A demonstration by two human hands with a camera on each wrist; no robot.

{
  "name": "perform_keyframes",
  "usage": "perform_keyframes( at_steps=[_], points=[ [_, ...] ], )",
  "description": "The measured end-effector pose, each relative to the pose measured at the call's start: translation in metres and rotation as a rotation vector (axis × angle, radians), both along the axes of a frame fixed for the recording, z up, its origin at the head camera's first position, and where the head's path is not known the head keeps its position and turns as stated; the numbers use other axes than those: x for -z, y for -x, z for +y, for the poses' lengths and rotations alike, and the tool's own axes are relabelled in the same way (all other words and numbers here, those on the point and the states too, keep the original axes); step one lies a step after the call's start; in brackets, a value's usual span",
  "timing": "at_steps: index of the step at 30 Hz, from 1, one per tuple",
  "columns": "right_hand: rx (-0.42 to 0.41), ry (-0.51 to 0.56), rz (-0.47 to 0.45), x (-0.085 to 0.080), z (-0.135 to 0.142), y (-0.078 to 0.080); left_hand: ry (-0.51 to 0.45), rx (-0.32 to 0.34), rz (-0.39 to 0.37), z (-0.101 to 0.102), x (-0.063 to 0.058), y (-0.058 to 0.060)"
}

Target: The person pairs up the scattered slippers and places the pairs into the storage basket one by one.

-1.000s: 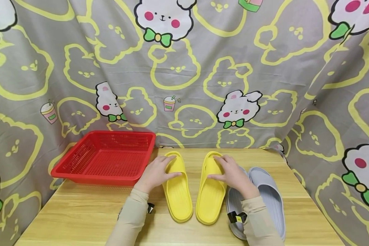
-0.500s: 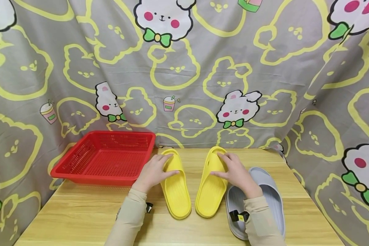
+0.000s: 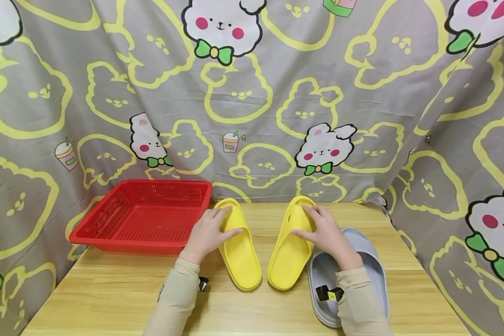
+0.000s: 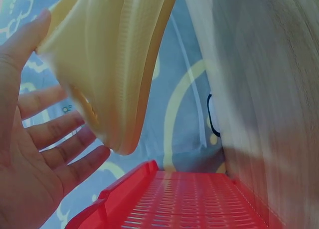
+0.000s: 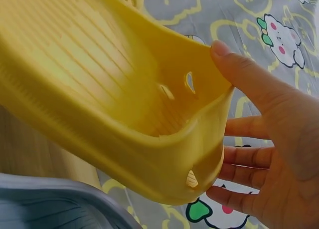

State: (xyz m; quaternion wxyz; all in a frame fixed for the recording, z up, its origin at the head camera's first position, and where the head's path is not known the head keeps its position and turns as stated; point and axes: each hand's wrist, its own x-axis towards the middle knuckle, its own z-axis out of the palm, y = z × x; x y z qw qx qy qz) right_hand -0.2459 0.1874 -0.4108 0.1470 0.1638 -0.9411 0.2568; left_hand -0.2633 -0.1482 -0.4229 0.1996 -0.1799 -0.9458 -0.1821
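Observation:
Two yellow slippers stand side by side in the head view, toes away from me and spread apart. My left hand [image 3: 207, 235] grips the left yellow slipper [image 3: 240, 261] by its upper, thumb at the opening and fingers toward the toe. Likewise, my right hand [image 3: 329, 235] holds the right yellow slipper [image 3: 287, 266] by its upper. In the left wrist view, a gap shows between that slipper [image 4: 124, 54] and the wooden table [image 4: 264, 89]. The right wrist view shows the other slipper [image 5: 99, 89] raised above a grey slipper [image 5: 45, 204].
A red plastic basket [image 3: 134, 246] stands at the back left, close to my left hand. The pair of grey slippers [image 3: 376, 270] lies on the table at the right, partly under my right forearm. A patterned curtain [image 3: 252, 93] hangs behind the table.
Both hands have moved away from me with the yellow slippers, and the toes have spread further apart. The basket and grey slippers have stayed in place.

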Motion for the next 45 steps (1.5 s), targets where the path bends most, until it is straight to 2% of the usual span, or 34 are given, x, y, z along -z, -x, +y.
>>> perform_keyframes(
  at_steps=[23,32,38,45],
  points=[
    [0.075,0.067,0.091,-0.004,0.008,0.000,-0.090,-0.080,0.155,-0.008,-0.005,0.003],
    [0.108,0.081,0.067,-0.005,0.009,0.001,-0.137,-0.102,0.173,-0.012,-0.006,0.004],
    [0.133,0.085,0.035,-0.007,0.010,0.000,-0.154,-0.110,0.234,-0.014,-0.006,0.004],
    [0.170,0.101,0.063,-0.007,0.011,0.000,-0.209,-0.137,0.252,-0.016,-0.008,0.003]
  ],
)
